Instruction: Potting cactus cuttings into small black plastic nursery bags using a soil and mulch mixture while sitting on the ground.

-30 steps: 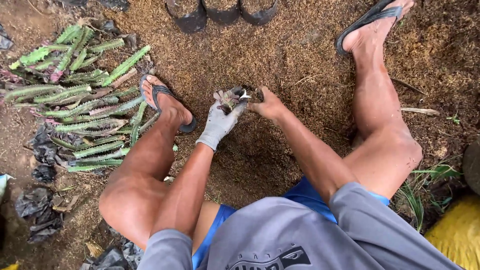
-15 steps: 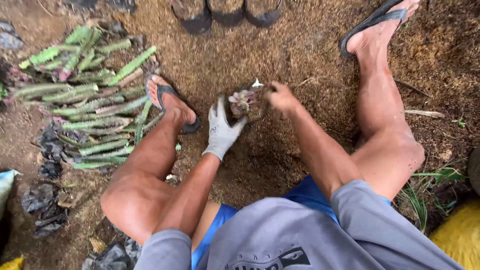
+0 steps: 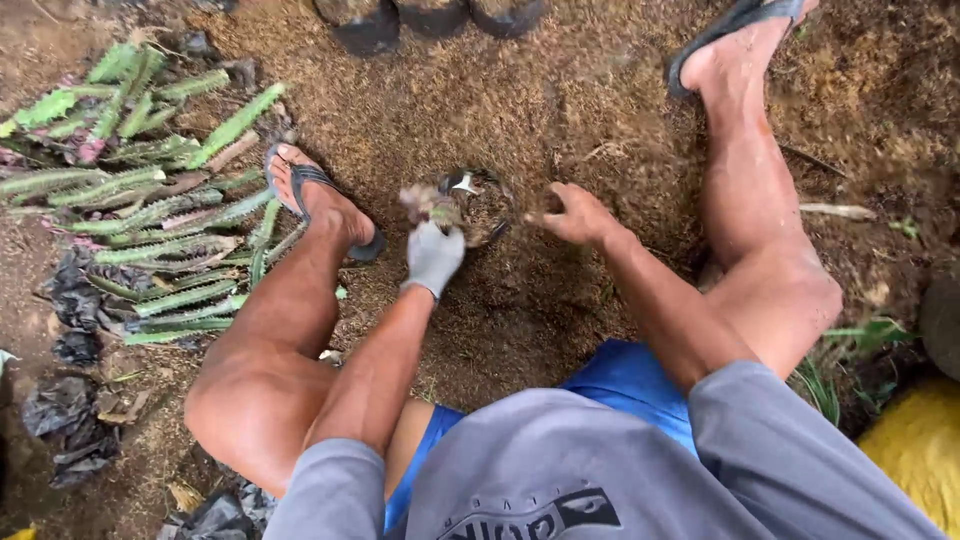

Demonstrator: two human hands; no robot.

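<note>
Right hand (image 3: 575, 212) now off the pot (image 3: 478, 205), fingers loosely clenched; gloved left hand (image 3: 432, 252) fingers grasping cutting (image 3: 425, 203).

gloved left hand (image 3: 432, 255) gripping, right hand (image 3: 575, 213) loosely curled

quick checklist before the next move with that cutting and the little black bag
1. Gloved left hand grips the cutting: ok.
2. Small black bag open at its mouth: ok.
3. Bare right hand on the soil beside the bag, holding soil: cannot tell.
4. Cutting seated in the bag: cannot tell, blurred.
5. More green cactus cuttings piled by the left foot: ok.
</note>
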